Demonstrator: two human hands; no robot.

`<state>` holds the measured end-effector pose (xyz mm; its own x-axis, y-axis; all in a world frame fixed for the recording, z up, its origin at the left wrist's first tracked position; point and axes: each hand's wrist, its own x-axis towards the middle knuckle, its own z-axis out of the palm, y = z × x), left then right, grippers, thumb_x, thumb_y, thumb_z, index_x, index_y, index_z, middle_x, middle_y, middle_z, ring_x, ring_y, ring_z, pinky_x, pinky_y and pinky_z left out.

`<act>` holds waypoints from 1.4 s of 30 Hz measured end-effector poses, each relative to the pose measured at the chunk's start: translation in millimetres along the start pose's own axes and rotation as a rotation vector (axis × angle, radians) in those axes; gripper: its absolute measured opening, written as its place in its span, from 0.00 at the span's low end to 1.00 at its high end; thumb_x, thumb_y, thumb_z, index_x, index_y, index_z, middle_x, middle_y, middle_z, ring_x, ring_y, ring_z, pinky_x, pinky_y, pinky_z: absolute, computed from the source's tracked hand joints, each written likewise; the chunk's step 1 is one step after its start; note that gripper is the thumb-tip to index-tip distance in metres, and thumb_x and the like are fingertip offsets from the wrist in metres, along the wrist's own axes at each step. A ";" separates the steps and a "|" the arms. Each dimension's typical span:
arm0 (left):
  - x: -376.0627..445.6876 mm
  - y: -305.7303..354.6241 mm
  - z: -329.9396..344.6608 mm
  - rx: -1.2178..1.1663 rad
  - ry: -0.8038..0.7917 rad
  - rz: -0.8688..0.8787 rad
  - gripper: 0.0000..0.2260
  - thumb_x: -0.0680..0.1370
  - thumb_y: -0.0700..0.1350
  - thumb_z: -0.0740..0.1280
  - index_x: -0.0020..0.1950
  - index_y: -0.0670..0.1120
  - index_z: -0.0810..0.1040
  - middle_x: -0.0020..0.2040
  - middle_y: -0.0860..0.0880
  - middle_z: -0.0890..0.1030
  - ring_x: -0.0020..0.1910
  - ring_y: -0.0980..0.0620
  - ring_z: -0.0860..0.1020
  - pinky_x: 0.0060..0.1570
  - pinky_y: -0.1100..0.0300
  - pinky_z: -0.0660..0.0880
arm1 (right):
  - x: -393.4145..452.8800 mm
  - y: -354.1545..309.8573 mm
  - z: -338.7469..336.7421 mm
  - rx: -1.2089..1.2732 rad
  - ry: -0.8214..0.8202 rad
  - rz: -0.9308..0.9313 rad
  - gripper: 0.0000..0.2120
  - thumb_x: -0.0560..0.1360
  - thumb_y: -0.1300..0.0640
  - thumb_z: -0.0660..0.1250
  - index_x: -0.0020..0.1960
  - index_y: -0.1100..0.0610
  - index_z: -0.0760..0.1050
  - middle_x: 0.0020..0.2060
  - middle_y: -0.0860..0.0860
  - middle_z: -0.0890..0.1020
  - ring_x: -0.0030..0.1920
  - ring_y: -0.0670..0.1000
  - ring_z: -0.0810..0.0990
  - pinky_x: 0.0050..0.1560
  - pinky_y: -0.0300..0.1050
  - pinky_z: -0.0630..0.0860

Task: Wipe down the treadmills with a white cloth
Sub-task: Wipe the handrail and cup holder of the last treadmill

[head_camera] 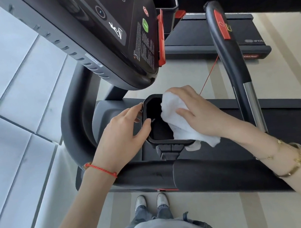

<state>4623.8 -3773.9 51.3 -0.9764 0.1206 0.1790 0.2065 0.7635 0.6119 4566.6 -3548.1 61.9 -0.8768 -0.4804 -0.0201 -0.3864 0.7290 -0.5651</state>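
So right now it's the cup holder (158, 120) getting done, the black tray thing hanging off the treadmill (199, 166) just under the console (117, 32). The right hand (198, 111) has the white cloth (177, 123) bunched under its palm, fingers curled over it and pushing it against the holder's rim at about 3 o'clock, with a tail of cloth spilling out toward 5 o'clock over the edge. The left hand (122, 136) is steadying the holder from the 9 o'clock side, thumb and fingertips pinching the rim there

My guess is this is mid-job on this machine: the small fiddly bits are in hand, and the handrail (230, 62) and the console look like they'd come after, can't tell if they're already wiped though

Next move probably means dragging the cloth round the rim toward 12 o'clock and down into the dark well, keeping that left-hand grip so the holder doesn't wobble. A second treadmill (212, 36) sits up at 1 o'clock
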 end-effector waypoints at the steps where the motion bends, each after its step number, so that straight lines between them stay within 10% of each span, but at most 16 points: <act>1: 0.0 0.3 -0.1 -0.003 0.001 -0.001 0.24 0.78 0.59 0.58 0.71 0.51 0.71 0.54 0.55 0.81 0.52 0.58 0.78 0.53 0.55 0.79 | 3.4 -1.9 -0.7 0.000 -0.002 0.001 0.20 0.82 0.59 0.57 0.73 0.50 0.61 0.65 0.48 0.67 0.61 0.52 0.70 0.57 0.45 0.66; 8: -0.6 -0.2 -0.6 0.000 0.012 -0.008 0.24 0.78 0.59 0.60 0.71 0.51 0.71 0.57 0.54 0.80 0.53 0.58 0.77 0.54 0.55 0.78 | 18.0 -11.4 -6.3 0.089 -0.013 0.091 0.17 0.82 0.57 0.58 0.70 0.50 0.68 0.65 0.46 0.74 0.62 0.52 0.73 0.60 0.48 0.68; 15: 6.8 -2.9 -1.7 -0.036 -0.055 0.036 0.27 0.78 0.52 0.62 0.76 0.51 0.64 0.63 0.54 0.76 0.57 0.59 0.74 0.58 0.59 0.74 | -37.5 -30.4 26.2 0.319 0.127 0.424 0.33 0.82 0.59 0.57 0.78 0.51 0.40 0.76 0.48 0.51 0.63 0.48 0.64 0.55 0.37 0.59; 20: 15.0 -5.0 -1.5 -0.051 -0.077 0.077 0.26 0.77 0.51 0.63 0.75 0.50 0.65 0.63 0.53 0.76 0.57 0.59 0.73 0.58 0.62 0.71 | -27.1 -31.7 18.6 0.223 0.120 0.458 0.28 0.82 0.57 0.57 0.76 0.57 0.47 0.70 0.55 0.64 0.52 0.48 0.67 0.37 0.36 0.62; 30: 15.0 -5.1 0.8 -0.111 -0.060 0.077 0.24 0.79 0.49 0.65 0.75 0.50 0.66 0.64 0.51 0.77 0.60 0.54 0.75 0.61 0.54 0.75 | -43.9 -36.7 26.2 0.277 0.127 0.498 0.25 0.82 0.57 0.55 0.75 0.57 0.48 0.60 0.54 0.70 0.47 0.50 0.75 0.42 0.42 0.72; 42: 5.8 1.9 1.4 -0.056 0.028 -0.007 0.21 0.78 0.53 0.65 0.70 0.50 0.72 0.58 0.53 0.80 0.56 0.54 0.78 0.54 0.57 0.76 | 34.3 -23.4 -18.3 -0.247 -0.189 0.050 0.15 0.81 0.52 0.59 0.66 0.53 0.67 0.50 0.46 0.75 0.49 0.57 0.75 0.46 0.49 0.67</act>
<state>4618.4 -3770.9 52.4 -0.9758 0.0970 0.1958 0.2038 0.7273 0.6553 4540.3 -3572.6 89.6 -0.8370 -0.5059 -0.2086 -0.4220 0.8394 -0.3424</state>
